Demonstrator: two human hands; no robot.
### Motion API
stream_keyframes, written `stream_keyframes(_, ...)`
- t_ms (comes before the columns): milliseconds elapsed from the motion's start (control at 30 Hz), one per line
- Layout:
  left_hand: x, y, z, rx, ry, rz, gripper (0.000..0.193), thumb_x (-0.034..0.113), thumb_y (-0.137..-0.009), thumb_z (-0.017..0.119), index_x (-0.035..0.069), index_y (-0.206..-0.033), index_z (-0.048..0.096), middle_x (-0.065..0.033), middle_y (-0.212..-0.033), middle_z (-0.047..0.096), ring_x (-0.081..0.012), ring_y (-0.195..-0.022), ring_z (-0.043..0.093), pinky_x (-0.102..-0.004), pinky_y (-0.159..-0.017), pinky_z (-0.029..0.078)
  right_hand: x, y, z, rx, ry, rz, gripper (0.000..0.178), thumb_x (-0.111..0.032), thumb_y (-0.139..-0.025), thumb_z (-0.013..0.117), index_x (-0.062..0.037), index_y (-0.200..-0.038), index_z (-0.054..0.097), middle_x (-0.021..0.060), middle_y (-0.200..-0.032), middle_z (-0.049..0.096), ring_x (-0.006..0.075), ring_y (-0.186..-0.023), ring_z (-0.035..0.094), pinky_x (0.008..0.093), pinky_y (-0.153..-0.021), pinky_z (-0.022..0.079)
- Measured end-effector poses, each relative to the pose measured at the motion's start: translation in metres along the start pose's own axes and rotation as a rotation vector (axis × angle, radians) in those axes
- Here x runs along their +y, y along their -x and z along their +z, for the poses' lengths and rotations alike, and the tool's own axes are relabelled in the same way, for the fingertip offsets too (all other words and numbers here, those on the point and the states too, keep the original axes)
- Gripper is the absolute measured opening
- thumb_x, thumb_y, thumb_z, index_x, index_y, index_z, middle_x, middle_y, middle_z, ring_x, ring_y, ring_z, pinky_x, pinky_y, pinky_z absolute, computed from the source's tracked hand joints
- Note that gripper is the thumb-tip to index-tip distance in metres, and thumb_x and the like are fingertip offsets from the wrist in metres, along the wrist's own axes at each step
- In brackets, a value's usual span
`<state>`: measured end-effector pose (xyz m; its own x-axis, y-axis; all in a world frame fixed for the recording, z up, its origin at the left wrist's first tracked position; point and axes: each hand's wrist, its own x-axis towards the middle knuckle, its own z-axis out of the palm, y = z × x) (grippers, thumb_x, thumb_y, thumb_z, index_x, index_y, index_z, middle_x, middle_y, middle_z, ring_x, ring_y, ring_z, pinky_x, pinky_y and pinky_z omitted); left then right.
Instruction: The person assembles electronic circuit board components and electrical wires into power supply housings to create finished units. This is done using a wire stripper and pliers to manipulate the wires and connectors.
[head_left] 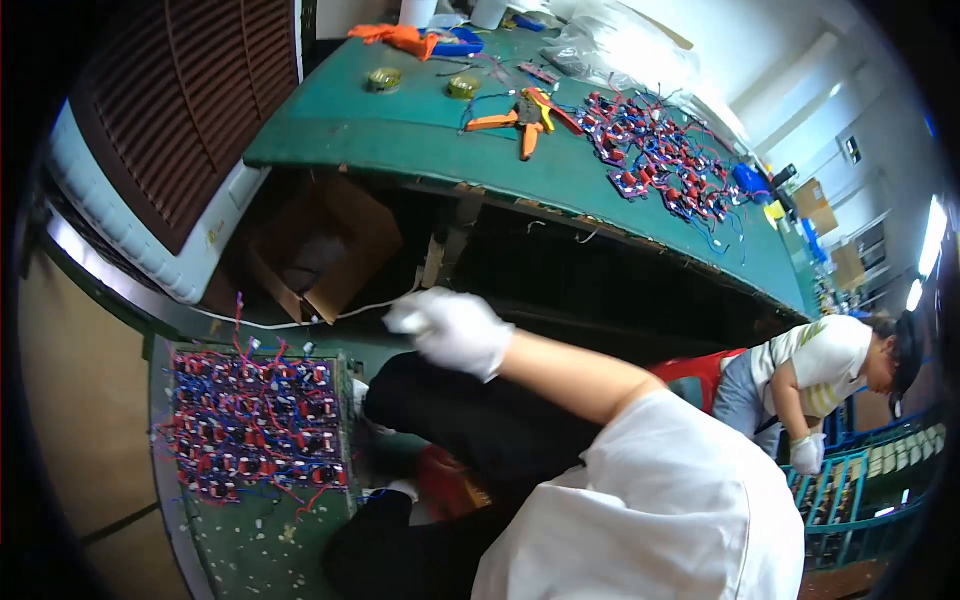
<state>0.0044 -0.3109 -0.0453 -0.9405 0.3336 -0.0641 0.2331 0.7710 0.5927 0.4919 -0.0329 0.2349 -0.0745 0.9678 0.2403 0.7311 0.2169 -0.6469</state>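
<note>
wired circuit boards lie in close rows on the low green stand. the right hand, white-gloved and blurred, is in the air, apart from them; i cannot tell if its grip is spread or pinching something. the left hand is out of view. loose wires overlap, so catching one could drag boards or strain a connection.

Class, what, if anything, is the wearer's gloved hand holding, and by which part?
It cannot be told: the white-gloved right hand is too blurred.
</note>
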Motion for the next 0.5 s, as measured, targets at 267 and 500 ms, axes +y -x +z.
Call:
stream_keyframes(267, 0.058, 0.044, -0.035, -0.157, 0.133, 0.118, 0.044, 0.027, -0.090, 0.048, -0.003, -0.121, 0.051, -0.0222, -0.122, 0.052, -0.0324, -0.110, 0.052, -0.0388, -0.093, 0.041, 0.212, 0.072, -0.260, 0.664, 0.530, 0.625, 0.043, -0.040, -0.087, 0.050, -0.0090, -0.117, 0.047, 0.0205, -0.099, 0.062, 0.0384, -0.091, 0.059, 0.0444, -0.077, 0.047)
stream_keyframes(500, 0.102, 0.113, -0.101, -0.068, 0.101, 0.253, 0.034, 0.015, -0.085, 0.047, -0.005, -0.111, 0.057, -0.0199, -0.114, 0.058, -0.0314, -0.104, 0.054, -0.0366, -0.091, 0.041, 0.253, 0.030, -0.286, 0.497, 0.509, 0.760, 0.046, -0.046, -0.084, 0.050, -0.0130, -0.116, 0.051, 0.0192, -0.098, 0.063, 0.0370, -0.092, 0.060, 0.0459, -0.077, 0.047)
